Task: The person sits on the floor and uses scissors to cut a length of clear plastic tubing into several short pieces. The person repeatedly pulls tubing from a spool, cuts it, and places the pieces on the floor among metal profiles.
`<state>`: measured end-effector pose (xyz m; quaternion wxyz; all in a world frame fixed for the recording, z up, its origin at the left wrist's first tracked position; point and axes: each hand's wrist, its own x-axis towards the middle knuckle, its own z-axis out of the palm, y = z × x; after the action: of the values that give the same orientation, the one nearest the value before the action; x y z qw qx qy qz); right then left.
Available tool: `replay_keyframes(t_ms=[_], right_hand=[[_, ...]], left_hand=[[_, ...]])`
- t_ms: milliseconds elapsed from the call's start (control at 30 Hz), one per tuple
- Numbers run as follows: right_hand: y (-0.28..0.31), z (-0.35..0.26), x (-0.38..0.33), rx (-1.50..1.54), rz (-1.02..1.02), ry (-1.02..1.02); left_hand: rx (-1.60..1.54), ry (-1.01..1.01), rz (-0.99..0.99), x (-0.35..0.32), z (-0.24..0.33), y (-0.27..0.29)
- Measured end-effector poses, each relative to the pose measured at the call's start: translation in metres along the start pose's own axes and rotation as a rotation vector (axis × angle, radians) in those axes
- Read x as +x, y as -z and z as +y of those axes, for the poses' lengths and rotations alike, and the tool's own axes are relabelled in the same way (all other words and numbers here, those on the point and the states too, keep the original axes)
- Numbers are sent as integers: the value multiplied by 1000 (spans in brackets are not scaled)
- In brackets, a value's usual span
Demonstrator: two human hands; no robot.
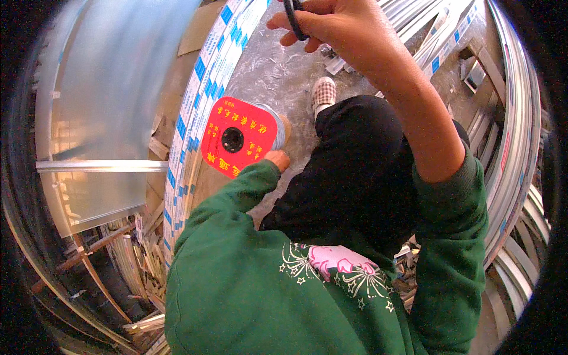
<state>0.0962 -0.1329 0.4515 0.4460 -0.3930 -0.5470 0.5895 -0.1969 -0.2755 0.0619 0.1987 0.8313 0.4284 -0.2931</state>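
Note:
My left hand (280, 155) grips a roll with a red round label and a black centre hole (238, 144), held low beside my left knee. Only the fingers of that hand show behind the roll. My right hand (331, 25) is raised near the top of the view, fingers closed around a black ring-shaped handle (293, 18), most of which is cut off by the frame edge. I wear a green sweatshirt and black trousers, and one checked shoe (323, 93) stands on a grey metal sheet (272, 77).
Long white strips with blue marks (201, 89) run along the sheet's left side. A large pale metal panel (112, 89) stands at the left. Metal profiles (515, 148) are stacked at the right, and wood scraps (136, 260) lie at lower left.

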Motion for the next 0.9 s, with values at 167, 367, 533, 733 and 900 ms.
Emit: replay_keyframes(t_ms=[167,367,533,733,900], right_hand=[[1,0,3,-30,29,-13],[9,1,-2,-36,24,-4],[12,-2,-5,6,-36,56],[9,-3,-3,-74,70,-78],[9,7,2,9,27,62]], left_hand=[[406,-322,-97,35,-16,19],[578,-535,373,92,-65,11],[460,-517,378,108,-71,7],[374,-499,385,104,-79,51],[298,-241,240,101,-94,101]])
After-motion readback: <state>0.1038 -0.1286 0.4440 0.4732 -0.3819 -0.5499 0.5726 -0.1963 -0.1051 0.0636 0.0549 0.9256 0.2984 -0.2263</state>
